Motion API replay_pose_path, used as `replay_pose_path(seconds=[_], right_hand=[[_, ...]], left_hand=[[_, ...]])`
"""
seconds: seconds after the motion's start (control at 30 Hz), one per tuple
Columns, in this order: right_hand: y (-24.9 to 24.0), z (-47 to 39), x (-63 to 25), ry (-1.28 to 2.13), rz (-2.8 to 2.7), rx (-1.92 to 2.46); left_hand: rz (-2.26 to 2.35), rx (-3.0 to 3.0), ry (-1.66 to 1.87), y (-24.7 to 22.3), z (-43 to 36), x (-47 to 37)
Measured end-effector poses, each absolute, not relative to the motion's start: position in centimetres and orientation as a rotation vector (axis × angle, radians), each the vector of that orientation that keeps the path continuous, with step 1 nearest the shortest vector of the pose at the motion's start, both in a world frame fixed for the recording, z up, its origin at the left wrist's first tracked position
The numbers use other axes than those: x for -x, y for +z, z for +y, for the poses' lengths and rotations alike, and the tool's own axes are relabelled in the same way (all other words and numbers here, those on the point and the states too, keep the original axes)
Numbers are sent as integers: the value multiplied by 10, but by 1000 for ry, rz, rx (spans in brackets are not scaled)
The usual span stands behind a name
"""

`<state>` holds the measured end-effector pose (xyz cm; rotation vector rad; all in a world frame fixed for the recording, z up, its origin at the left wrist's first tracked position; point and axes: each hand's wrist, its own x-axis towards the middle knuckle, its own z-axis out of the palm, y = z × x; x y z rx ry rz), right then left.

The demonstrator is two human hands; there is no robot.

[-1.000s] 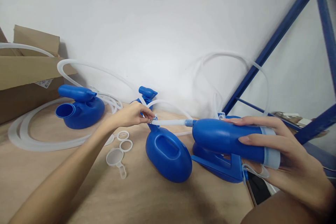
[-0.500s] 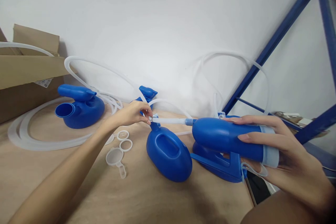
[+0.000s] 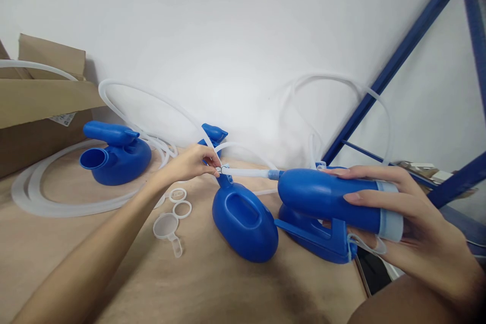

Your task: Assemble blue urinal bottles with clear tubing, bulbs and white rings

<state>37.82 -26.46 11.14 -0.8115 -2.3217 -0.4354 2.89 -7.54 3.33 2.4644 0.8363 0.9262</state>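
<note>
My right hand [image 3: 413, 217] is wrapped round a blue plastic urinal bottle [image 3: 326, 197], which lies sideways with a pale cap at its right end. From its left spout a translucent tube [image 3: 250, 173] runs left through a pale blue connector. My left hand [image 3: 205, 161] pinches the tube near its left part, where a thin dark ring shows; the fingers hide some of it. Just below, a second blue urinal bottle [image 3: 245, 223] with a hollow handle rests on the table, its neck beneath the tube.
At the left stands another blue urinal bottle [image 3: 117, 154] among coiled tubing [image 3: 45, 202], beside a cardboard box [image 3: 41, 106]. White rings [image 3: 182, 209] and a lid with a tab [image 3: 166, 226] lie on the table [image 3: 212, 293]. A blue metal frame [image 3: 395, 61] rises at right.
My left hand has shifted slightly left and up along with the tube, and the looped tube behind it has moved a little right. The right hand stays nearly still.
</note>
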Motion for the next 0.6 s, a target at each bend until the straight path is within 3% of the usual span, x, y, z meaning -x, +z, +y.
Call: replay_pose_path(seconds=[0.6], right_hand=[[110, -258, -363, -482, -2327, 813]], left_hand=[[594, -2717, 1190, 35, -93, -42]])
